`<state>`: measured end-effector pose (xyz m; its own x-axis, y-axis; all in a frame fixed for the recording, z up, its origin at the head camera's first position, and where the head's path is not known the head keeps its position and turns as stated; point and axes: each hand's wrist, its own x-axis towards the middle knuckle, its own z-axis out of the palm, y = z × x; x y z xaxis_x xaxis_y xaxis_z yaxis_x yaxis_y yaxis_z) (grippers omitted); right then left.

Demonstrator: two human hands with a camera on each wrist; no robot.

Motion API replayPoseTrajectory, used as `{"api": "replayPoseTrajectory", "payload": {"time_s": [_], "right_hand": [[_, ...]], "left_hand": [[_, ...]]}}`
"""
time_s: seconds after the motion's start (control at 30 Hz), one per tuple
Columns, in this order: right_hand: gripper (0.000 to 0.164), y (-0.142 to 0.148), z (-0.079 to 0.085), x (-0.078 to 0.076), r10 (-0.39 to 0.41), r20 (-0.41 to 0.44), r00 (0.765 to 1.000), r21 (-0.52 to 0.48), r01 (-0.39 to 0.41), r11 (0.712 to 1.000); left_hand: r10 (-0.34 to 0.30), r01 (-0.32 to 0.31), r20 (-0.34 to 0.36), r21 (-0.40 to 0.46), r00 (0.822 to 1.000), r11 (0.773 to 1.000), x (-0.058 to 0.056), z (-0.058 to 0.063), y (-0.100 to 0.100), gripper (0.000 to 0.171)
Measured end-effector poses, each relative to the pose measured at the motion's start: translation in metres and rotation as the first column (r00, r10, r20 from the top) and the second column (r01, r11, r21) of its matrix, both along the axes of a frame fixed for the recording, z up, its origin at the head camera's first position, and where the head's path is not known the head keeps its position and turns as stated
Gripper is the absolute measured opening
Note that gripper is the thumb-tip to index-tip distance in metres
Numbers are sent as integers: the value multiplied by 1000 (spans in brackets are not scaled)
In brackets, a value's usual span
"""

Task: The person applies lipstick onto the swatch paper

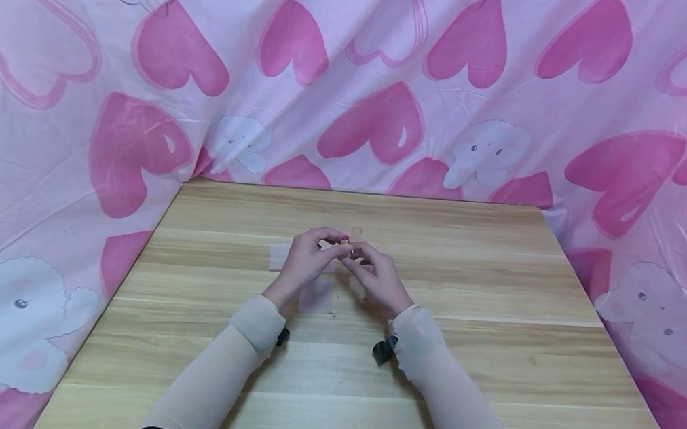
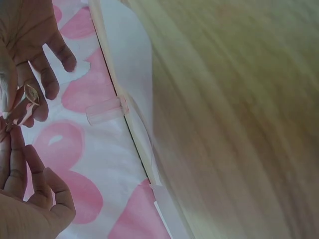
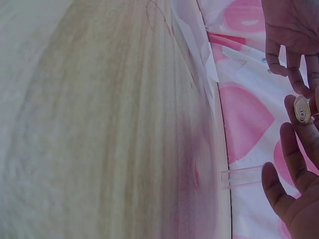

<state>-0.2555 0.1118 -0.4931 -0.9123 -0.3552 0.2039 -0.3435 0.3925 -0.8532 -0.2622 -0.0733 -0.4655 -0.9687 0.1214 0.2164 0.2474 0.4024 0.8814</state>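
My left hand [image 1: 309, 258] and right hand [image 1: 376, 279] meet above the middle of the table, fingertips close together. Between them they pinch a small gold-coloured oval piece [image 3: 301, 109] with a dark pattern on its face; its exact kind is unclear. Tilted, it shows beside a pale pink strip in the left wrist view. From the head, a dark red spot shows at the fingertips. Thumbs and forefingers do the pinching, while the other fingers are spread or loosely bent. Fingers hide part of the piece. Just behind the hands stands a clear pinkish case [image 1: 357, 233].
White paper [image 1: 279, 257] lies left of the hands, and a translucent sheet [image 1: 316, 297] lies nearer on the wooden table [image 1: 496, 289]. A thin reddish cord [image 3: 158, 12] loops on the tabletop. A pink heart-patterned curtain [image 1: 370, 125] borders the table's back and sides.
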Motion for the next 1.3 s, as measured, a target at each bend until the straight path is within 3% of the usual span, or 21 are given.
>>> {"api": "replayPoseTrajectory", "payload": {"time_s": [0.33, 0.8, 1.1, 1.3], "right_hand": [[27, 2, -1, -1, 35, 24, 999, -39, -34, 999], [28, 0, 0, -3, 2, -22, 1000, -29, -3, 1000], [30, -1, -1, -4, -34, 2, 999, -13, 34, 999], [30, -1, -3, -5, -48, 10, 999, -11, 48, 999]], "left_hand": [[-37, 37, 22, 6, 999, 999, -2, -1, -3, 28], [-48, 49, 12, -9, 999, 999, -1, 1, -6, 31], [-92, 89, -19, -110, 996, 990, -2, 9, -18, 36], [-90, 90, 14, -269, 996, 959, -5, 10, -39, 46]]}}
